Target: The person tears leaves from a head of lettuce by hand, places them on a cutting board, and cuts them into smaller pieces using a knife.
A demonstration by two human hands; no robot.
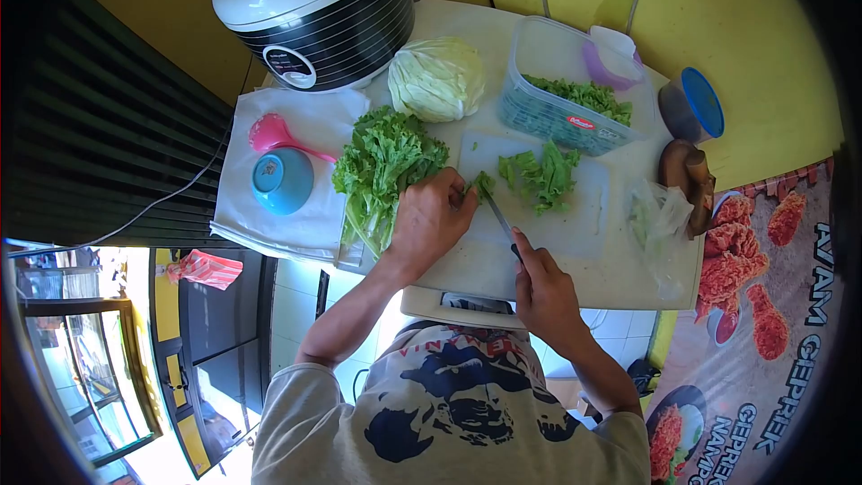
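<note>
My right hand (pixel 545 292) is closed around the dark handle of a knife (pixel 497 215), its blade pointing away from me over a translucent white cutting board (pixel 588 202). Fingers pinched, my left hand (pixel 433 213) holds a small piece of green lettuce (pixel 485 182) at the board's left side, close to the blade tip. Cut lettuce pieces (pixel 549 178) lie on the board to the right of the blade. Left of the board, beside my left hand, rests a bunch of leafy lettuce (pixel 382 153), its pale stems towards me.
Behind the board stands a clear plastic container (pixel 539 117) with lettuce inside. A cabbage (pixel 437 79) sits near a rice cooker (pixel 319 18). At left are an upturned blue bowl (pixel 282 181) and pink ladle (pixel 269 132); at right, a plastic bag (pixel 660 224), a wooden-brown object (pixel 684 175) and a blue-lidded tub (pixel 691 106).
</note>
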